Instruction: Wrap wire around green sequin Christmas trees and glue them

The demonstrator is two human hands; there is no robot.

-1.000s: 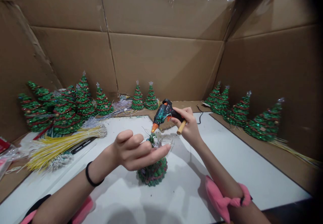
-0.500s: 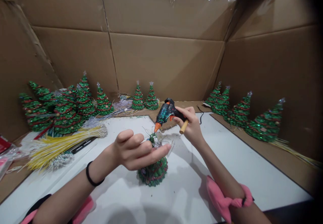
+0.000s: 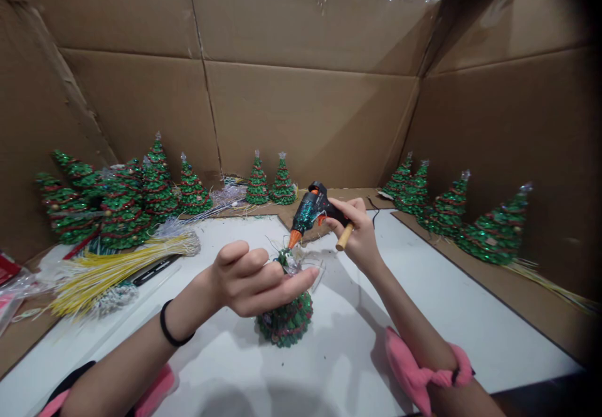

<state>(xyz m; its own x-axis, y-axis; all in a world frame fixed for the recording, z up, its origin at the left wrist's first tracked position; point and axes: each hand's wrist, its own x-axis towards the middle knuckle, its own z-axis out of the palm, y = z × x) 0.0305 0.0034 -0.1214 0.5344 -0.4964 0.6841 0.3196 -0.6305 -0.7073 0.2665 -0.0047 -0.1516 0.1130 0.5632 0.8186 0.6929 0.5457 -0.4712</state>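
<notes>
In the head view, a small green Christmas tree [image 3: 288, 326] with a red garland stands on the white board in front of me. My left hand [image 3: 258, 279] is closed around its upper part, hiding much of it. Above the fingers, the tip shows with a shiny clear piece and thin wires. A black glue gun [image 3: 310, 209] with green glitter on its barrel is in my right hand [image 3: 356, 232]. The orange nozzle [image 3: 294, 239] points down at the treetop, touching or nearly so. From the gun's rear sticks a yellowish-brown glue stick [image 3: 345, 237].
Several finished-looking trees [image 3: 123, 207] crowd the left, with two [image 3: 282, 182] at the back and more [image 3: 493, 229] along the right. A bundle of yellow wires [image 3: 122, 266] lies at left. Cardboard walls [image 3: 305, 110] surround the white board [image 3: 226, 367].
The glue gun has shifted very slightly at the treetop. My left hand and the tree look unmoved.
</notes>
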